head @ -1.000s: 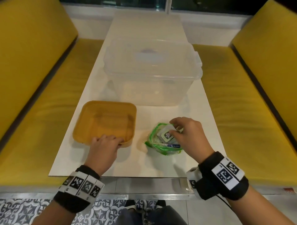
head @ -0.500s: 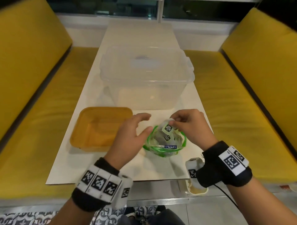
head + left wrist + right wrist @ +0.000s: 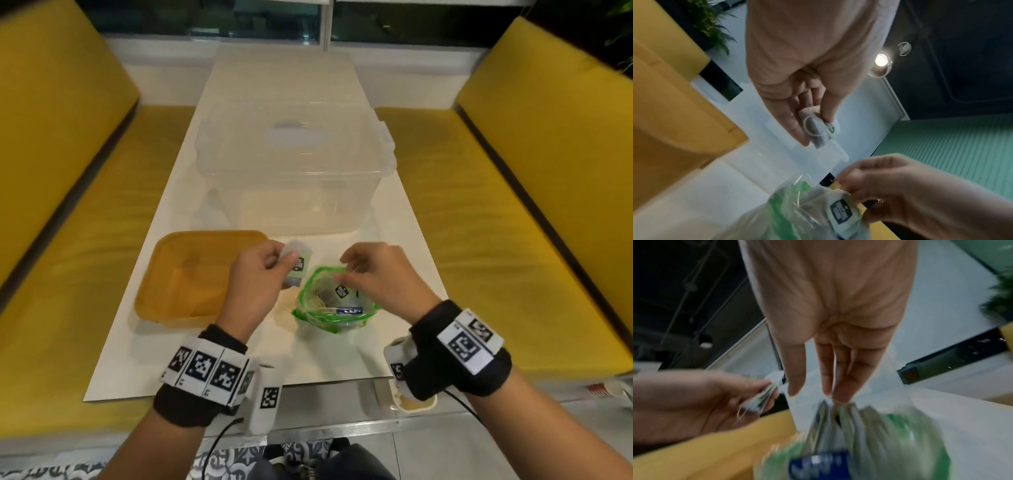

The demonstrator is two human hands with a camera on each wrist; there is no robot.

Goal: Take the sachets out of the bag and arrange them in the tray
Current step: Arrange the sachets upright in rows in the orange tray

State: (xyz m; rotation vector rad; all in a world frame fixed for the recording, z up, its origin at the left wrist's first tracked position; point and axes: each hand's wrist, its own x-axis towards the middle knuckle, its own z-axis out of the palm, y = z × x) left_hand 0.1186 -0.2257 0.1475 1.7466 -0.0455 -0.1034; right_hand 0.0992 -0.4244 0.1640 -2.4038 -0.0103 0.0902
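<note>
While the left hand (image 3: pixel 255 284) pinches one sachet (image 3: pixel 297 269), half hidden by its fingers (image 3: pixel 827 112), the right hand (image 3: pixel 375 279) reaches into the bag (image 3: pixel 330 305); its grip is blurred, unreadable.

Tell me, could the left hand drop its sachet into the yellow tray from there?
Probably yes. The left hand pinches a sachet just beside the yellow tray, which sits open-topped with nothing between them; the right hand is busy at the green-rimmed bag.

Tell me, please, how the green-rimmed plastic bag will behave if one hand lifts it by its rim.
The bag would probably sag and fold: its clear film is crumpled already. It looks light, holding only small sachets. It may tip and spill them, as its mouth gapes open under the right hand.
</note>
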